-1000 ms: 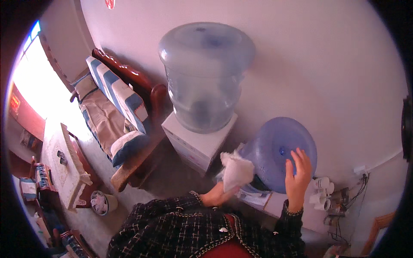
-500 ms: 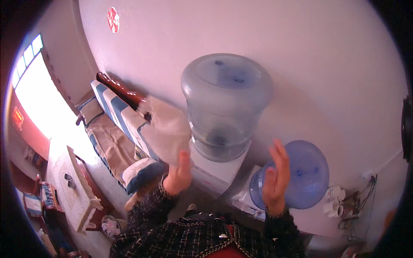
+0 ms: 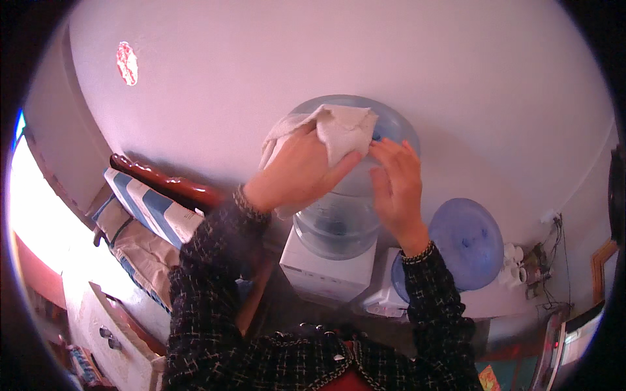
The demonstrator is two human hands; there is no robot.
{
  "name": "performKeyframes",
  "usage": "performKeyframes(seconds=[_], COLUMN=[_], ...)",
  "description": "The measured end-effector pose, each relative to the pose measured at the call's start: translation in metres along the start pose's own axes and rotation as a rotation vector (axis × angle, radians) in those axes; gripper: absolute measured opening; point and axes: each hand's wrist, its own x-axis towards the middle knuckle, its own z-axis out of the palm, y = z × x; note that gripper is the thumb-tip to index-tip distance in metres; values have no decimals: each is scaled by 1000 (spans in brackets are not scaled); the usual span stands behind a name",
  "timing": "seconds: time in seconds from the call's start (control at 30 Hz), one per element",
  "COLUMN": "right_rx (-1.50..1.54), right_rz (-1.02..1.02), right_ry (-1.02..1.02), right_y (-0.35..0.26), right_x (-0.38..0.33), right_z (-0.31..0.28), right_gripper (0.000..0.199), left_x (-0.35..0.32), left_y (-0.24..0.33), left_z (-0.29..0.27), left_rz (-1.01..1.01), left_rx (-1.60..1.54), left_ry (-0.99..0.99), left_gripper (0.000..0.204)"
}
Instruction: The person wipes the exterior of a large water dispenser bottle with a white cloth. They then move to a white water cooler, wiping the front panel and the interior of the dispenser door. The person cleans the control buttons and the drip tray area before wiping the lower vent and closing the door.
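While the left hand (image 3: 293, 171) clutches folded cloth (image 3: 347, 128), the right hand (image 3: 397, 188) curves, loosely spread, by a round, translucent bottle (image 3: 342, 214)

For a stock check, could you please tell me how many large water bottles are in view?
2: the clear water bottle is partly beneath the cloth; the blue water bottle is to its right, partly behind the right sleeve.

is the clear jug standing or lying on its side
Standing: the clear jug rises from the white box, the cloth over its top end.
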Motion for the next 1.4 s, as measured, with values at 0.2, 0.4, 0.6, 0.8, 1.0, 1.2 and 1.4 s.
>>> performKeyframes(seconds=[0.2,0.4,0.6,0.8,1.0,1.2,1.4], right_rx=[-55,-86,-113,-125,-149,-118,-109], right_rz=[50,59,82,70,85,57,130], right_ry=[79,126,150,158,186,280,115], right_y=[-10,-15,-18,-13,-13,-15,-18], right_x=[3,8,7,6,1,4,2], right_z=[6,12,12,14,15,21,15], right_gripper=[17,13,10,10,16,18,14], left_x=[66,81,31,-7,7,88,153], left_y=[-65,-154,-118,-63,11,2,-40], left_z=[-6,24,3,1,-7,1,42], left_rz=[-145,-242,-288,-272,47,136,191], left_rx=[-186,-435,-768,-704,-134,-640,-260], left_ry=[-475,-298,63,139,-134,-584,-715], left_gripper=[54,62,61,49,45,55,64])
